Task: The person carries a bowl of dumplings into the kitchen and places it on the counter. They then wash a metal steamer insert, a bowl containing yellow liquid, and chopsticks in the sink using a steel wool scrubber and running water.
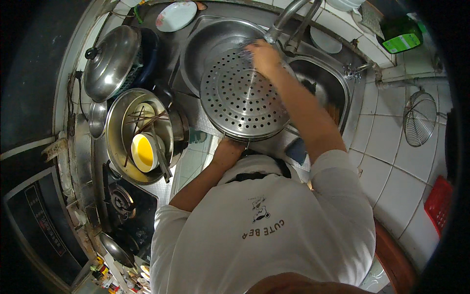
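Observation:
A round perforated metal steamer tray (244,99) lies tilted over the sink's near side and partly over a wide metal basin (194,55). My left hand (229,150) grips the tray's near edge from below, by its wire handle; the fingers are mostly hidden. At the far right part of the tray, my right hand (262,55) is closed on a scouring pad (246,47), which is blurred and pressed near the rim. Just beyond that hand, the metal faucet (273,33) reaches down over the basin.
Left stands a large steel pot (112,147) holding bowls, chopsticks and a utensil; behind it is a lidded pot (114,62). A white plate (176,16) lies at the back. The second sink bowl (323,84) is to the right, beneath a hanging wire strainer (420,117) on the wall.

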Available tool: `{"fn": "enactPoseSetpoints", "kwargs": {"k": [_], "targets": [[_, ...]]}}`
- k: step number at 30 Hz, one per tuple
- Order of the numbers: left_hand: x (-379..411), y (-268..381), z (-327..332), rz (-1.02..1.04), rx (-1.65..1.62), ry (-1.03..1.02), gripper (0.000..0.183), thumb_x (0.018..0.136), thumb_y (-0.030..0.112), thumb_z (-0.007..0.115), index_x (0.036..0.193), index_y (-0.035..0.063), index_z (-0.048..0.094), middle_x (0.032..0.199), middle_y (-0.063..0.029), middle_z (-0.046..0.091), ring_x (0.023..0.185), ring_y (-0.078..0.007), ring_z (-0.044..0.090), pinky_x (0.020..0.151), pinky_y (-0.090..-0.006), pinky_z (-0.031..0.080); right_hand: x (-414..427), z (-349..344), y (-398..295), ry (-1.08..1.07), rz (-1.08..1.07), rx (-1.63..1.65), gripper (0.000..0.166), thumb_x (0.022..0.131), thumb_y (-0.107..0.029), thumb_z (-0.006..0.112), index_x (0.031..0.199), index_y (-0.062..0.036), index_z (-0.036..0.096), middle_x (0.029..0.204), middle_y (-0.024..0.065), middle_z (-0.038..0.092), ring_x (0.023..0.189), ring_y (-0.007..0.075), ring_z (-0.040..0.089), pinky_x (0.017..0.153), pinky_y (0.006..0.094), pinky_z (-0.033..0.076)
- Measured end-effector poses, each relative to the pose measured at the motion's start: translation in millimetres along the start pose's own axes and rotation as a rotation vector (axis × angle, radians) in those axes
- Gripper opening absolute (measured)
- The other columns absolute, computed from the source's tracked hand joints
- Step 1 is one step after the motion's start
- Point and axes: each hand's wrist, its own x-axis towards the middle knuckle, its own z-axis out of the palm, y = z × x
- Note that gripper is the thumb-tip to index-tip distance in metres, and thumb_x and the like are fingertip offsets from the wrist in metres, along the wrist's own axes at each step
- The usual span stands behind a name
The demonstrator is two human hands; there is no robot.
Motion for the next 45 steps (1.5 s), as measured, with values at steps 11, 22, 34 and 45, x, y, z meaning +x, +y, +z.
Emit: {"fn": "enactPoseSetpoints", "kwargs": {"k": [11,22,34,45], "targets": [[7,-1,-5,0.017,0.067,-0.03,0.017,0.068,0.011,0.052,0.082,0.0064,0.06,0.082,-0.0099,0.061,0.08,-0.0229,0.059,0.07,-0.0359,0.045,-135,-24,-43,-0.062,-0.52,0.235,0.047,0.065,-0.001,0.055,0.108,-0.0201,0.058,0.121,0.0083,0.046,0.108,0.0289,0.045,0.088,0.0368,0.042],[6,-3,-8,0.023,0.052,0.008,0.029,0.068,0.012,0.053,0.096,0.0055,0.058,0.093,-0.0119,0.061,0.089,-0.0251,0.058,0.082,-0.0361,0.043,-82,-52,54,0.242,-0.086,-0.014,0.04,0.07,-0.008,0.056,0.109,-0.0178,0.057,0.116,0.0082,0.049,0.102,0.0276,0.049,0.079,0.0375,0.048],[6,1,-14,-0.046,0.024,-0.078,0.031,0.066,0.017,0.058,0.095,0.0057,0.059,0.091,-0.0127,0.06,0.089,-0.0252,0.057,0.078,-0.0375,0.044,-124,-35,73,0.206,-0.079,-0.139,0.043,0.069,0.0,0.052,0.106,-0.0209,0.06,0.117,0.0095,0.05,0.106,0.0293,0.047,0.085,0.0377,0.045],[9,2,-26,-0.001,0.024,0.03,0.03,0.068,0.028,0.062,0.092,0.009,0.06,0.091,-0.0094,0.061,0.086,-0.0245,0.058,0.077,-0.0356,0.044,-159,-64,0,0.226,-0.249,0.132,0.048,0.066,0.001,0.055,0.109,-0.0198,0.057,0.118,0.0092,0.048,0.104,0.0294,0.048,0.086,0.0366,0.043]]}}
